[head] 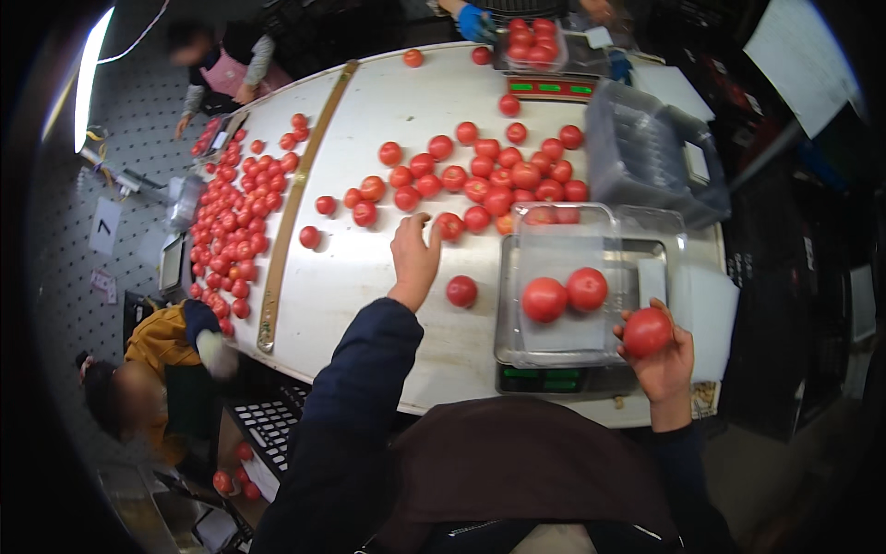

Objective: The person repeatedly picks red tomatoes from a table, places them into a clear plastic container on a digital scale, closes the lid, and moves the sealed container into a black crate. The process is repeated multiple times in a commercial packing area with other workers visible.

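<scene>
My right hand (661, 356) holds a red tomato (647, 332) beside the near right corner of a clear plastic clamshell container (564, 249). Two tomatoes (545, 300) lie inside the container, which rests on the metal pan of a weighing scale (507, 332) with a green-lit display. Over the white table, my left hand (415, 256) reaches out with its fingers apart and nothing in them. Just right of its fingertips is a tomato (450, 226) at the near edge of a loose spread of tomatoes (481, 166). One single tomato (462, 291) sits between that hand and the scale.
Stacked clear containers (623, 145) stand behind the scale. A brown strip (297, 187) divides the white table (353, 277); many tomatoes (232, 228) lie beyond it. Co-workers are at left, and a blue-gloved hand (474, 24) is near another scale (550, 86). A black crate (266, 429) stands lower left.
</scene>
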Demonstrator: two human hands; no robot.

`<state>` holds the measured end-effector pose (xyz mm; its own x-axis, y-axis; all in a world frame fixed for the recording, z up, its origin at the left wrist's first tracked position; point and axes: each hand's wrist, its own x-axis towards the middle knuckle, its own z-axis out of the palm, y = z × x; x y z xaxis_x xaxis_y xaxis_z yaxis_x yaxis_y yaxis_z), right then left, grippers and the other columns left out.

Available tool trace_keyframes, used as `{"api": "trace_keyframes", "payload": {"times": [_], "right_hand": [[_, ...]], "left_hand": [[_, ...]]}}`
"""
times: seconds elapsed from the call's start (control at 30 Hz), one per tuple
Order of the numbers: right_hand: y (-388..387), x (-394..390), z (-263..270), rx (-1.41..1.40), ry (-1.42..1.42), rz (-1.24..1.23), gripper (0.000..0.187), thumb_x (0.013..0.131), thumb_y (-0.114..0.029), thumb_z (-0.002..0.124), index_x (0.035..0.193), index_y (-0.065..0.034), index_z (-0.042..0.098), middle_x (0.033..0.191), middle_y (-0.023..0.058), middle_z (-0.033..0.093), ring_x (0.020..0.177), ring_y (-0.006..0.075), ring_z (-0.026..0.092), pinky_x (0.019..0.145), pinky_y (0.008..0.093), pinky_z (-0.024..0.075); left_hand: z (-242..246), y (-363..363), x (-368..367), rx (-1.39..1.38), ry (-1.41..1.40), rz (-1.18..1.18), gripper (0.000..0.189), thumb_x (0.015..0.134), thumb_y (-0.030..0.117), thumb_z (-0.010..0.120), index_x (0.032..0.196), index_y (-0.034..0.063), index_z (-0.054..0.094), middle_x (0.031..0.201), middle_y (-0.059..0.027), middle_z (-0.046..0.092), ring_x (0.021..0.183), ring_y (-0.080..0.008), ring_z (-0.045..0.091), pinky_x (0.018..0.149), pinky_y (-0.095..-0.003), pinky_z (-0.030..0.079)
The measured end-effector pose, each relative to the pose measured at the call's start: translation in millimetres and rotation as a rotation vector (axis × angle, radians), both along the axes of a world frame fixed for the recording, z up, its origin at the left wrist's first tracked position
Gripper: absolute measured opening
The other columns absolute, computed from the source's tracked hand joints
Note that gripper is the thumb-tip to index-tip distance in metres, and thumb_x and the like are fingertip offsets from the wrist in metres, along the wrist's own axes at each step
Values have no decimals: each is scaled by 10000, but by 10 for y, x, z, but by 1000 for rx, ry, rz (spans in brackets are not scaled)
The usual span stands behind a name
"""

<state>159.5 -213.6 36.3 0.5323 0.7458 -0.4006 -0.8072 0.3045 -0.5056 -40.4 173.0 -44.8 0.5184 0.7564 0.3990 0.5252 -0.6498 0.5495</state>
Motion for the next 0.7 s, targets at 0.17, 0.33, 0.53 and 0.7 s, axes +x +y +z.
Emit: {"api": "trace_keyframes", "payload": {"times": [0.17,0.33,0.53,0.7], "right_hand": [[88,-22,-24,87,26,114,473,996,-388,407,1358,-91,474,1157,307,624,898,425,700,656,457,625],[89,-12,-74,31,-11,79,480,999,-479,440,1283,-96,494,1063,281,640,753,387,704,546,393,592],[-11,-49,-185,114,39,135,489,975,-530,517,1280,-150,473,1083,264,632,668,367,684,475,372,525],[-32,-60,-199,-154,-247,197,499,961,-321,515,1394,-92,422,1145,242,639,939,381,694,743,415,590]], "left_hand": [[-823,588,-58,-237,53,-103,512,849,237,735,1277,12,565,1208,-238,565,1029,-391,614,929,-445,504],[-1210,421,348,-369,532,-109,464,796,238,693,1238,121,613,1175,-274,570,992,-467,624,905,-494,525],[-596,148,138,-1073,-99,-25,485,815,284,768,1202,70,568,1044,-108,618,902,-171,648,623,-336,560],[415,-856,-129,-1622,-562,-450,370,1011,264,493,1330,75,487,1202,-94,580,1072,-222,611,910,-368,525]]}}
